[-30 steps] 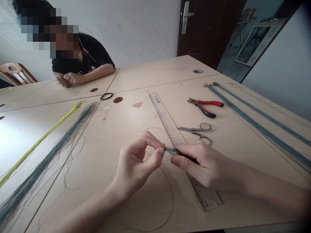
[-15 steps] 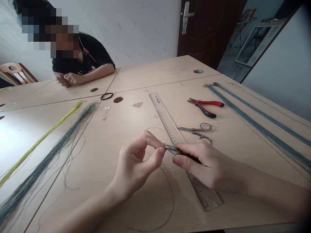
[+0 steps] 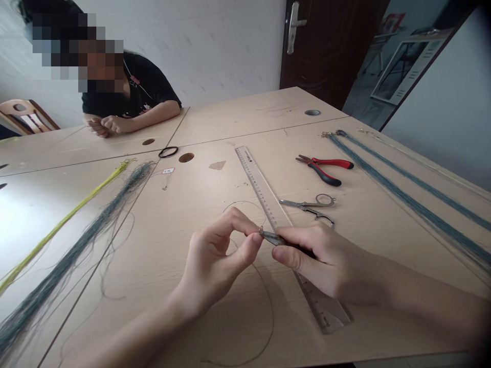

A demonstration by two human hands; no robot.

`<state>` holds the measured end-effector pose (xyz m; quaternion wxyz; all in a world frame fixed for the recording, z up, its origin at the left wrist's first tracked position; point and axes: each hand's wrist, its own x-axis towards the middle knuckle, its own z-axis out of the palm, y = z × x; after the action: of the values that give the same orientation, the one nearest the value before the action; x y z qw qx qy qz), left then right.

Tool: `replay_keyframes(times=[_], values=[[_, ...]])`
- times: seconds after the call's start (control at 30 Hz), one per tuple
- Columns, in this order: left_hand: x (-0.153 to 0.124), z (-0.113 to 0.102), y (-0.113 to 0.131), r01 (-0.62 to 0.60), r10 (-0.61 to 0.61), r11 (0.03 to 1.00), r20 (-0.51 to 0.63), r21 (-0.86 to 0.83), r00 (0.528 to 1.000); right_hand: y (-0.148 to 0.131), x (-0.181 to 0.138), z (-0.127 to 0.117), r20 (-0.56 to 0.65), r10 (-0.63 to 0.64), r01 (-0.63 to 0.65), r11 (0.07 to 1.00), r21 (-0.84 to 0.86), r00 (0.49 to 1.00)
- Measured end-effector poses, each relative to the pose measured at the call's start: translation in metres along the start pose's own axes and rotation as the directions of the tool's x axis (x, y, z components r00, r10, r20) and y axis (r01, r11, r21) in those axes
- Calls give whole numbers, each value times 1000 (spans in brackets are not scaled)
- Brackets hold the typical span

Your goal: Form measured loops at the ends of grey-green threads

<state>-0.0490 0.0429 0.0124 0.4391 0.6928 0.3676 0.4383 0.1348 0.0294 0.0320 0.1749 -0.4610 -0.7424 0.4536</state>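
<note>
My left hand [image 3: 215, 260] pinches a tiny metal fitting [image 3: 261, 229] between thumb and forefinger; its exact shape is too small to make out. A thin dark cord [image 3: 273, 306] runs from around there and curls in a loop on the table. My right hand [image 3: 326, 260] is wrapped around pliers [image 3: 273, 237], whose slim metal jaws meet the fitting at my left fingertips. Most of their dark handles is hidden in my palm. Under my right hand lies a clear ruler [image 3: 264, 191], slanting across the table.
Folding scissors [image 3: 307, 205] and red-and-black pliers [image 3: 326, 166] lie beyond my right hand. Teal cord bundles [image 3: 399, 189] stretch along the right. At left are a yellow bundle [image 3: 76, 209], another teal bundle [image 3: 84, 240] and a black band [image 3: 169, 152]. A person [image 3: 149, 87] sits across the table.
The plier jaws have turned slightly and now sit closer against the fitting at my left fingertips. The cord near the left forefinger has shifted a little; both hands stay nearly in place.
</note>
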Motion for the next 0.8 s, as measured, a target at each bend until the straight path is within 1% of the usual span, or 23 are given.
replay_keyframes(times=[0.8], values=[[-1, -1, 1, -25, 25, 1000, 11, -5, 1000, 2, -1, 0, -13, 0, 0, 1000, 8, 1000]])
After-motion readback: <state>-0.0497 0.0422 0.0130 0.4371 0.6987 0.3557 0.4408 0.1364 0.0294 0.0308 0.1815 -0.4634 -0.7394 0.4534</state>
